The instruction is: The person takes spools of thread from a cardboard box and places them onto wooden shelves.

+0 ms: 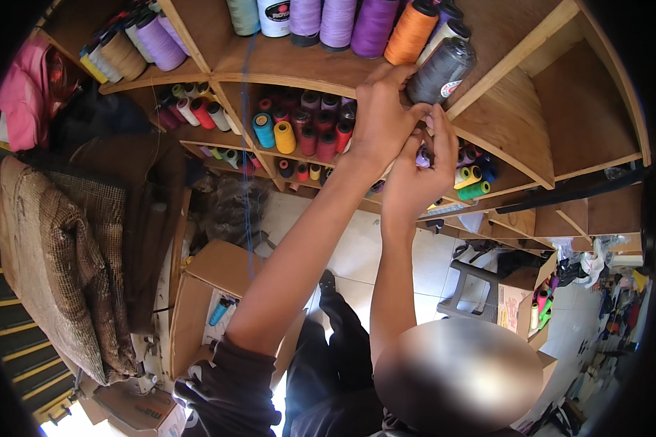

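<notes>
Both my arms reach up to a wooden shelf unit full of thread. My left hand rests against the shelf edge just under an orange cone and beside a tilted dark grey thread cone. My right hand is pressed against the left one, its fingers stretched up to the base of the grey cone. A small lilac spool shows between the two hands. Whether either hand grips anything is hidden by the fingers.
Purple cones and other large cones fill the top shelf, small coloured spools the rows below. A blue thread hangs down. Brown fabric lies at left, open cardboard boxes and a grey stool stand on the tiled floor.
</notes>
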Motion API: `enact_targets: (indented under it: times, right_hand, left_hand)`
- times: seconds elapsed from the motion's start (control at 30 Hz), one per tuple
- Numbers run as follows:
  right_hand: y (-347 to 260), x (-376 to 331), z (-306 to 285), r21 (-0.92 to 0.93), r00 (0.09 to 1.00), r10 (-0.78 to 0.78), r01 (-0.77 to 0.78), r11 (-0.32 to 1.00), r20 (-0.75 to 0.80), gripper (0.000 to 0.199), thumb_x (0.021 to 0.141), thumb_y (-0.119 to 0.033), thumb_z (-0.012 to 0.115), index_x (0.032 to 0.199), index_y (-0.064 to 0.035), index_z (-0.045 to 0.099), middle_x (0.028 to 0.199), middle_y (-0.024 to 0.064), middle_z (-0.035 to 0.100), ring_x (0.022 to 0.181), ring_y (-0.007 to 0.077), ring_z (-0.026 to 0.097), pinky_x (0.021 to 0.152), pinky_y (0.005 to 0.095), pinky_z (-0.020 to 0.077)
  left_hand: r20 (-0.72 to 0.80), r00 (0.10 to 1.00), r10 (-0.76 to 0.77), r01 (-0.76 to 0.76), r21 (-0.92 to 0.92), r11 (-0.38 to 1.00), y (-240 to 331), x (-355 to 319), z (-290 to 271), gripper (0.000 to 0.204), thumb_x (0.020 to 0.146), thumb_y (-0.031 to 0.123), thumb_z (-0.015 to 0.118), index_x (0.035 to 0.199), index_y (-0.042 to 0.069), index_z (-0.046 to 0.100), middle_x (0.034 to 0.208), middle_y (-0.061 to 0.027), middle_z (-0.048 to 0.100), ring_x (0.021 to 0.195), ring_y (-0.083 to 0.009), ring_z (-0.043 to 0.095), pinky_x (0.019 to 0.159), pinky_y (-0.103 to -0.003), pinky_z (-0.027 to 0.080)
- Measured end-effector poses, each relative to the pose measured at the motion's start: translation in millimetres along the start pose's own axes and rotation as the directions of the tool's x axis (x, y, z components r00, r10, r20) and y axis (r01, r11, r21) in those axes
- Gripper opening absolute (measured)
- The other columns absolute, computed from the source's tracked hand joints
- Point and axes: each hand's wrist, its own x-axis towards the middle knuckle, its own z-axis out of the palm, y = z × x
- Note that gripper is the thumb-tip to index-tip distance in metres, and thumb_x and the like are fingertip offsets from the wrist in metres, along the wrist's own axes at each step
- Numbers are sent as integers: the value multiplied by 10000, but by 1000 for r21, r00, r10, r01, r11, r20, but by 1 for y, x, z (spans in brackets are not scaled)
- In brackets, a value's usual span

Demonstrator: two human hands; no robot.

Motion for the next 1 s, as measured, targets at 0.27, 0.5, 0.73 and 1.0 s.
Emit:
enact_targets:
  times: [0.27, 0.5, 0.73, 1.0]
  right_hand:
    - [-12, -14, -3, 163, 997, 78, -76, 984, -4, 262, 887, 91, 557, 1127, 24, 636, 1010, 95, 648, 898, 147, 630, 808, 268, 507]
    - [-65, -175, -22, 282, 736, 87, -362, 888, 671, 153, 833, 105, 573, 929, 9, 642, 876, 73, 639, 798, 142, 606, 746, 269, 482]
    - [-89, -340, -74, -8, 2, 9, -309, 951, 1000, 105, 877, 14, 549, 952, -2, 621, 910, 159, 656, 833, 306, 656, 737, 387, 507]
    - [-58, -440, -28, 177, -585, 121, 426, 887, 802, 216, 848, -77, 599, 1053, -13, 624, 1068, 212, 646, 1026, 383, 628, 882, 441, 512]
  left_hand:
    - [-198, 979, -37, 50, 59, 997, 23, -47, -33, 472, 688, -44, 766, 1136, -23, 622, 974, -177, 639, 861, -311, 657, 745, -375, 521]
    - [-569, 636, -522, 446, -281, 850, 52, -239, -137, 119, 889, -27, 630, 1008, -28, 637, 886, -92, 664, 820, -134, 664, 711, -256, 529]
    - [-736, 253, -628, 876, -101, 471, 85, -427, -230, 122, 881, 25, 640, 997, -3, 614, 844, -139, 697, 791, -213, 704, 708, -302, 537]
    - [-630, 528, -569, 848, 426, 315, 36, -615, -337, 178, 806, -18, 506, 970, -26, 575, 805, -234, 608, 778, -433, 598, 685, -489, 487]
